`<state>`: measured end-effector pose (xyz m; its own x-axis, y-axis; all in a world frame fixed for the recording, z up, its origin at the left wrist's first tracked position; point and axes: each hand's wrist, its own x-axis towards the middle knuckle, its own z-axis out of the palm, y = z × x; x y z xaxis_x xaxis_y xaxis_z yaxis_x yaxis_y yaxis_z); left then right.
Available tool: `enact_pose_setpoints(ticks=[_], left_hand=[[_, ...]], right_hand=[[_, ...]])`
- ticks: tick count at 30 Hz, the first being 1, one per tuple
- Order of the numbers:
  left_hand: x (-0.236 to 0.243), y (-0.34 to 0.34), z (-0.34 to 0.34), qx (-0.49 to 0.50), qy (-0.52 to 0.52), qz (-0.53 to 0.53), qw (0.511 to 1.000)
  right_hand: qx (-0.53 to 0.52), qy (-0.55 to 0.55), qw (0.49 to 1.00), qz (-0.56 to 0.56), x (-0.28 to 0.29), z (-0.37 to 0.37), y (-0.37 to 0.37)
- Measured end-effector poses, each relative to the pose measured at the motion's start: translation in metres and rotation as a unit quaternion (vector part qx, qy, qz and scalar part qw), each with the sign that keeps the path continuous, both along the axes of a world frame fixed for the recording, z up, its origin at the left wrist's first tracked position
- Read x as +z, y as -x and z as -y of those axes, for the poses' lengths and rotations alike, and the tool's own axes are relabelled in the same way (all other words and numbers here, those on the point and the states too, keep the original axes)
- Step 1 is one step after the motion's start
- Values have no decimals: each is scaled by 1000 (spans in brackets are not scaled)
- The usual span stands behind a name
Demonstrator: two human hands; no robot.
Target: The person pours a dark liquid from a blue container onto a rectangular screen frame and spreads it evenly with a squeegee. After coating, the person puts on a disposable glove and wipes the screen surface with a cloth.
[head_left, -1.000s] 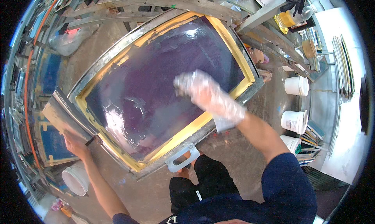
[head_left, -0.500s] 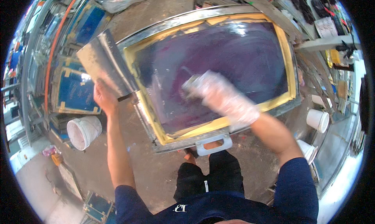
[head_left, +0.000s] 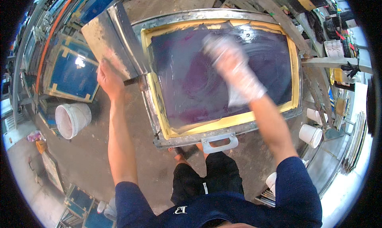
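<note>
A framed printing screen (head_left: pixel 254 84) with dark purple-black, wet-looking mesh and a yellow taped border (head_left: pixel 295 69) lies before me. My left hand (head_left: pixel 110 81) grips the lower end of a wide, ink-stained squeegee (head_left: pixel 113 41), holding it tilted over the screen's left side. Inside a clear plastic glove, my right hand (head_left: pixel 231 65) is on the upper middle of the mesh. Its fingers are smeared by motion but look closed over a small greyish wad (head_left: pixel 211 45), seemingly a rag. Curved smear marks show on the mesh around it.
A metal handle (head_left: pixel 219 143) sticks out from the screen's near edge. White buckets stand on the floor at left (head_left: pixel 73 119) and right (head_left: pixel 310 135). Blue-meshed screens (head_left: pixel 73 75) lean at the left. Wooden beams (head_left: pixel 274 17) cross behind, and a grey bar (head_left: pixel 334 65) juts in at right.
My right hand has swept with the greyish wad away from me and slightly right across the mesh. The squeegee stays in my left hand, raised slightly farther away. The whole view has shifted a little.
</note>
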<state>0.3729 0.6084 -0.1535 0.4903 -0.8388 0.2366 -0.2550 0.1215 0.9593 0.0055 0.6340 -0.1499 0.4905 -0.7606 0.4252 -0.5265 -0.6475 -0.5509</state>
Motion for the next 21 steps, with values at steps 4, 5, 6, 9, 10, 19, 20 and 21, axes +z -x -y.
enact_pose_setpoints(ticks=[4, 5, 6, 9, 10, 19, 20, 21], left_hand=[[6, 4, -1, 2, -24, -36, 999], [8, 9, 0, 9, -15, -25, 1000], [9, 12, 0, 20, -7, -13, 1000], [12, 12, 0, 23, -14, -27, 999], [13, 12, 1, 9, -10, -33, 999], [5, 2, -1, 6, -18, -17, 1000], [4, -1, -2, 9, -22, -19, 1000], [7, -2, -4, 7, -34, -18, 999]], right_hand=[[21, -235, 969, -67, 34, -54, -32], [-31, -367, 928, 57, 24, -63, -16], [-58, -381, 918, 89, 31, -62, -4], [-137, -396, 894, 160, 50, -50, 33], [-181, -408, 862, 240, 61, -44, 36], [-199, -25, 960, -194, 84, -33, 40], [-188, -42, 965, -177, 74, -39, 29], [-177, -58, 969, -160, 56, -43, 24]])
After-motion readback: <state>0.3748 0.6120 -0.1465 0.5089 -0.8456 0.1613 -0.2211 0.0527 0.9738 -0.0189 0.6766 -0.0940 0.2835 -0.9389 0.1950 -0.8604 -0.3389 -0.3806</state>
